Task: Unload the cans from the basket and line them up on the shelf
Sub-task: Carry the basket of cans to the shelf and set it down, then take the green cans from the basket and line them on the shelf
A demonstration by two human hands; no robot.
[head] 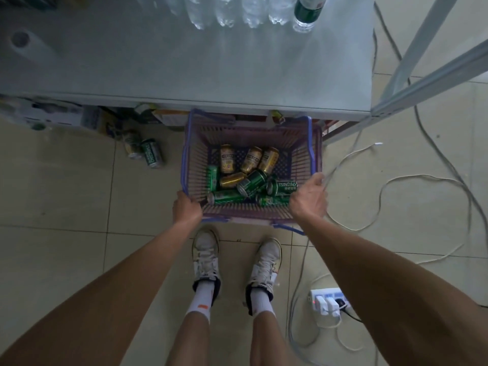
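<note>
We see the cans (248, 178), gold and green, lying on their sides in a loose heap on the bottom of the basket (315, 151), a purple lattice crate with blue handles. The cans lie below and between the two hands, apart from the fingers. The left hand (186, 207) grips the near left corner of the rim, fingers curled over it. The right hand (310, 198) holds the near right corner, fingers likewise curled over the rim. The basket stands on the tiled floor (66, 202), its far edge under the front of the grey shelf (184, 70), which bears bottles (237, 11) at its back. Two loose cans (150, 153) lie left of the basket. Cables (383, 196) and a power strip (328, 302) lie to its right.
</note>
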